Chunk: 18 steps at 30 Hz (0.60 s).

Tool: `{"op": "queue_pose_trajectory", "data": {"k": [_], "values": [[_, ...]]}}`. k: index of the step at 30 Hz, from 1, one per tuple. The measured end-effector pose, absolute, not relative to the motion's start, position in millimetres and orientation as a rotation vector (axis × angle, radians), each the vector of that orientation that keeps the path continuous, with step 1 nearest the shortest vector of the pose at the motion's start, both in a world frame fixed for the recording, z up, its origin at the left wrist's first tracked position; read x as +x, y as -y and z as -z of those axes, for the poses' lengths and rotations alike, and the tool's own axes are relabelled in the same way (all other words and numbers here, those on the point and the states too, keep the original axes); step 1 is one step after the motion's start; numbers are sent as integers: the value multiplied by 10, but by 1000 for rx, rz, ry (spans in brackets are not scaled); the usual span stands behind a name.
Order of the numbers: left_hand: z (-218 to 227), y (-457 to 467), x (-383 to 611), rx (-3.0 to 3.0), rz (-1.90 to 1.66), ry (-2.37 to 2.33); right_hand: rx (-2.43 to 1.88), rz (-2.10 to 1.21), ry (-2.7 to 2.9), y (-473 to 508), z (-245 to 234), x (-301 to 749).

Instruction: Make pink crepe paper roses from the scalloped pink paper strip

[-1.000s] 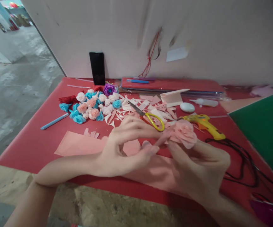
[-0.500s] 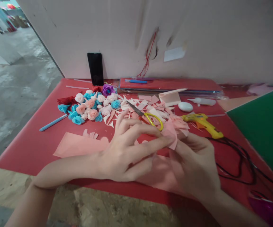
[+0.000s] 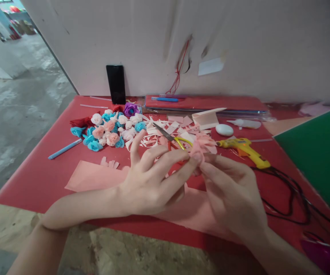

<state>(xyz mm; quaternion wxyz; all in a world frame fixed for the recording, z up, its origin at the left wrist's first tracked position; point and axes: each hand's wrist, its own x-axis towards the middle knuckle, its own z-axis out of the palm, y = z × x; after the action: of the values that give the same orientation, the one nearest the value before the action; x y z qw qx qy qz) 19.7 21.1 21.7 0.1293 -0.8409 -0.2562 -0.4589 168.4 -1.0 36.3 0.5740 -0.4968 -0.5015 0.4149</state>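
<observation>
A pink paper flower (image 3: pixel 204 143) is pinched between both my hands above the red table. My left hand (image 3: pixel 156 177) presses its fingertips against the flower's base, its index finger raised. From the other side, my right hand (image 3: pixel 230 187) grips the same base, thumb and fingers closed. Just behind lie scissors (image 3: pixel 169 138) with yellow and red handles, partly hidden by my left fingers. Beneath my hands spreads a sheet of pink paper (image 3: pixel 190 208), and another pink piece (image 3: pixel 96 176) lies left of it.
Paper roses (image 3: pixel 110 128) in several colours cluster at the left, near a blue pen (image 3: pixel 65 149) and an upright phone (image 3: pixel 116 84). Paper scraps (image 3: pixel 153 140) lie mid-table. To the right are a yellow glue gun (image 3: pixel 246 151) with black cable, a white oval object (image 3: pixel 224 130) and a green board (image 3: pixel 319 152).
Both hands have shifted slightly left with the flower. The loose pink petal flap at its base is now wrapped and pinched in, and my left index finger is raised higher.
</observation>
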Motion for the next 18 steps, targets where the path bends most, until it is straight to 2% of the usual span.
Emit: {"op": "queue_pose_trajectory", "data": {"k": [5,18], "values": [[-207,-215,203,-2476,1368,782,-1096,-1111,1041,23,-308,1698],[-194,-233,188,-2641,1401,780,-1085,-1027,1102,2,-293,1681]]}}
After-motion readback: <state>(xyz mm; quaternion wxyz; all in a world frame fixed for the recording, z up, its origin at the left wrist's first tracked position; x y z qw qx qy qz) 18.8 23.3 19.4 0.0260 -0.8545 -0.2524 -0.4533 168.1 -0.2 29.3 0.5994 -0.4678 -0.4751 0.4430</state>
